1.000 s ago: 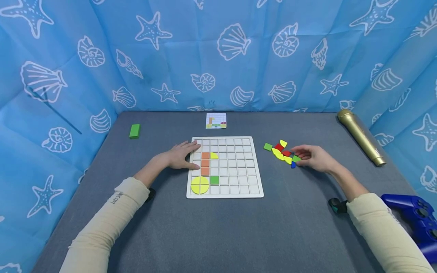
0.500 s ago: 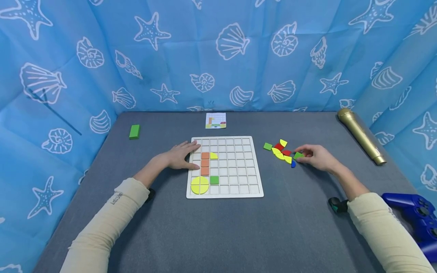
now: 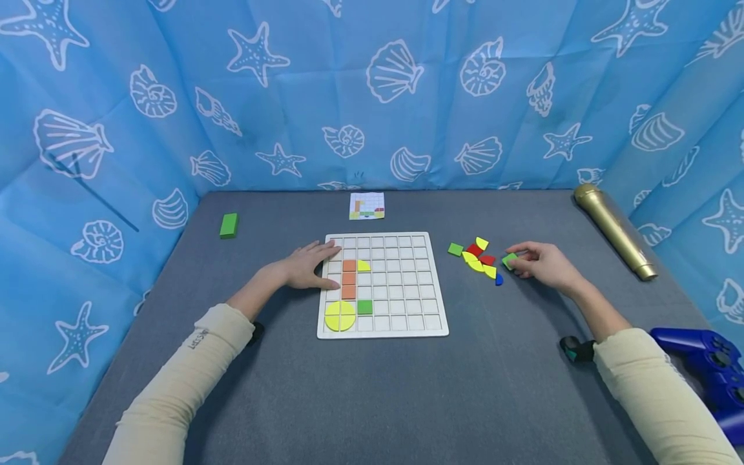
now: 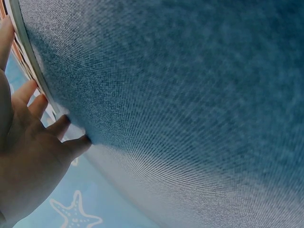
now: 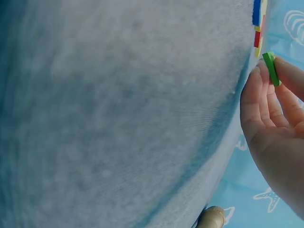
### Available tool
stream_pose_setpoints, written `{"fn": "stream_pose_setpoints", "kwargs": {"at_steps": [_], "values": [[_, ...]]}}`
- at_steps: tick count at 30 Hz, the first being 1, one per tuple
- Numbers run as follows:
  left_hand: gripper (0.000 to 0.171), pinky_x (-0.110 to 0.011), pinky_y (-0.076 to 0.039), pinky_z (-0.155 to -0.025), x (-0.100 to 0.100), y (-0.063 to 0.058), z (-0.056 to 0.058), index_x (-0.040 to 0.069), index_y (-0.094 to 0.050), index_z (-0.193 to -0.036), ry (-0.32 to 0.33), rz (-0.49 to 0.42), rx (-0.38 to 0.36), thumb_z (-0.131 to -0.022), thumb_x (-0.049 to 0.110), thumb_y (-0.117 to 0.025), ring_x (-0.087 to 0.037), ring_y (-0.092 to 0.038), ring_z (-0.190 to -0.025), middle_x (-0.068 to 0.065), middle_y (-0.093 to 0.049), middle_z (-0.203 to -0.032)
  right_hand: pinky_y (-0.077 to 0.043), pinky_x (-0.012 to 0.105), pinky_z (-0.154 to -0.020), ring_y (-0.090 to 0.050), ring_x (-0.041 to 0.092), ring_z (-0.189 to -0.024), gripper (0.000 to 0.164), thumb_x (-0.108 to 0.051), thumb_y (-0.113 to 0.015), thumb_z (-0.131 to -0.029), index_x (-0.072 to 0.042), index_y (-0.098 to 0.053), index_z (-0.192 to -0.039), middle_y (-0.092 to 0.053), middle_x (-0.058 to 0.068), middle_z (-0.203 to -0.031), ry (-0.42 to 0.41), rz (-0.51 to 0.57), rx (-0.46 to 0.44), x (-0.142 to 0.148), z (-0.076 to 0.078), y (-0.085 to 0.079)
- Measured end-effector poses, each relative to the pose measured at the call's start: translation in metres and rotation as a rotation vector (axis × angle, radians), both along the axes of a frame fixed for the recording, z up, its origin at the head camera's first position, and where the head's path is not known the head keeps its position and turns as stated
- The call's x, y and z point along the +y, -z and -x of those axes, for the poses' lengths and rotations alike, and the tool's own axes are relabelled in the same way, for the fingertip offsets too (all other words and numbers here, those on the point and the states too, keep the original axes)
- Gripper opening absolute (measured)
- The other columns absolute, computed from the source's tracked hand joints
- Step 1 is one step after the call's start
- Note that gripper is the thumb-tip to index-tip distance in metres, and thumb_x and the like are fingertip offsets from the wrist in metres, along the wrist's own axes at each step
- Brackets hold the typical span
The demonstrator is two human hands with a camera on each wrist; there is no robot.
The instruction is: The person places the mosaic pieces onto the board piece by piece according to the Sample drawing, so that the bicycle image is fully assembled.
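Note:
My right hand (image 3: pixel 540 263) pinches a green square tile (image 3: pixel 509 261) between thumb and fingertips; the right wrist view shows this green tile (image 5: pixel 271 69) tilted, above the cloth. Just left of it lies a loose cluster: a green tile (image 3: pixel 455 249), red tiles (image 3: pixel 474 250), yellow quarter-round tiles (image 3: pixel 490 272) and a blue tile (image 3: pixel 499 279). With fingers spread, my left hand (image 3: pixel 305 265) rests on the left edge of a white grid board (image 3: pixel 407 328). Set in the board are orange squares (image 3: pixel 349 278), a yellow circle of quarters (image 3: pixel 340 316), a yellow quarter (image 3: pixel 363 265) and a green square (image 3: pixel 365 307).
Behind the board lies a small pattern card (image 3: pixel 367 206). A green block (image 3: pixel 229 225) is at the back left. A gold microphone (image 3: pixel 615 232) lies at the back right, and a blue game controller (image 3: pixel 712 374) at the right edge. A blue curtain (image 3: pixel 325 84) surrounds the table.
The right hand has lifted the green square tile away from the cluster, drawing it slightly back and tilting it. The left hand and the board have stayed in place.

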State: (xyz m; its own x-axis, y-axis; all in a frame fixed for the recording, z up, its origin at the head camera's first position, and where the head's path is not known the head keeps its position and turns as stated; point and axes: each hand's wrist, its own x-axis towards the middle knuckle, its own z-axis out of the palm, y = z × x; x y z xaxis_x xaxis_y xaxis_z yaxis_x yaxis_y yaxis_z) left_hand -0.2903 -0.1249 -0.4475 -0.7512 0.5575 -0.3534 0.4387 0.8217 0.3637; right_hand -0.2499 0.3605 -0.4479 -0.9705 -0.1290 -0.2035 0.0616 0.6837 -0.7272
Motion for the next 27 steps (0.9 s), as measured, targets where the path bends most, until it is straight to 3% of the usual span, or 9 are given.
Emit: {"fn": "stream_pose_setpoints", "kwargs": {"at_steps": [6, 12, 27], "values": [[0.090, -0.058, -0.005, -0.110, 0.000, 0.001, 0.000, 0.014, -0.016, -0.154, -0.003, 0.000, 0.000, -0.088, 0.054, -0.061, -0.036, -0.002, -0.143, -0.010, -0.007, -0.159, -0.055, 0.030, -0.073, -0.066, 0.014, -0.083, 0.043, -0.019, -0.059, -0.097, 0.008, -0.050, -0.128, -0.066, 0.019, -0.105, 0.058, 0.152, -0.083, -0.004, -0.001, -0.004], [0.090, -0.058, -0.005, -0.110, 0.000, 0.001, 0.000, 0.014, -0.016, -0.154, -0.006, 0.000, 0.003, -0.088, 0.054, -0.061, -0.036, -0.002, -0.143, -0.009, -0.008, -0.159, -0.055, 0.033, -0.078, -0.067, 0.014, -0.085, 0.044, -0.015, -0.059, -0.097, 0.010, -0.047, -0.130, -0.066, 0.017, -0.106, 0.037, 0.295, -0.154, -0.013, -0.003, -0.009], [0.091, -0.058, -0.005, -0.110, -0.002, 0.003, 0.002, 0.015, -0.016, -0.155, 0.000, -0.004, 0.001, -0.087, 0.057, -0.060, -0.035, -0.001, -0.143, -0.009, -0.007, -0.159, -0.055, 0.033, -0.078, -0.065, 0.018, -0.080, 0.039, -0.011, -0.063, -0.093, 0.010, -0.054, -0.125, -0.068, 0.013, -0.095, -0.062, 0.300, -0.215, -0.063, -0.011, -0.011]]}}
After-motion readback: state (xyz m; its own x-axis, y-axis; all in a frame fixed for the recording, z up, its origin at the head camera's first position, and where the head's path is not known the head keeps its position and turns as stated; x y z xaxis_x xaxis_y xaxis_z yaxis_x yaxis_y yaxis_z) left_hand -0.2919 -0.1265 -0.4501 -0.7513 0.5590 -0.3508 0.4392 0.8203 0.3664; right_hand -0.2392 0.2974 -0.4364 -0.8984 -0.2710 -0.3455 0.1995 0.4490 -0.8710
